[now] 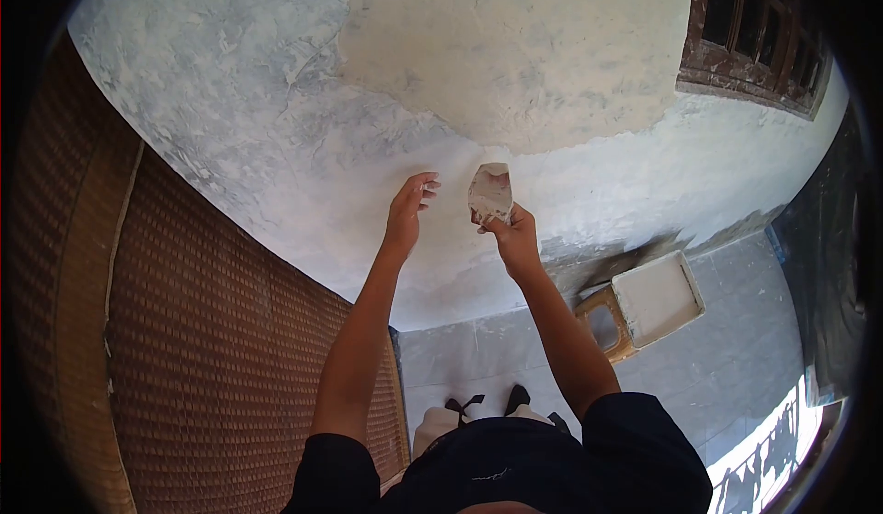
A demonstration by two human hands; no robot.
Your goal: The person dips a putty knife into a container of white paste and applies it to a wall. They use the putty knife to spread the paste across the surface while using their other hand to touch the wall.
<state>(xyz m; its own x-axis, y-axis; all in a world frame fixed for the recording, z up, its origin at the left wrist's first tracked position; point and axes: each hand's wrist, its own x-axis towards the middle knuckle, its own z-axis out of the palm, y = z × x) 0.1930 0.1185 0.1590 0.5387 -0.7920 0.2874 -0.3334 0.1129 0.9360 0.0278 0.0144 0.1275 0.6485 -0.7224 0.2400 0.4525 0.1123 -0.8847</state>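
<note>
My right hand (517, 238) grips a putty knife (490, 190), its wide blade pointing up and smeared with pale plaster. The blade is in front of the wall (432, 160), near the lower border of a beige patch (515, 54) that meets whiter plaster. To the left, my left hand (407, 212) is raised close to the wall with fingers loosely curved and apart. White residue marks its fingertips, and nothing shows in it.
A shallow tray (658, 301) of pale plaster rests on a yellowish stool (607, 325) at the lower right. Brown woven panels (212, 348) run along the left. A wooden-framed window (750, 31) is at the upper right; grey floor tiles (497, 353) lie below.
</note>
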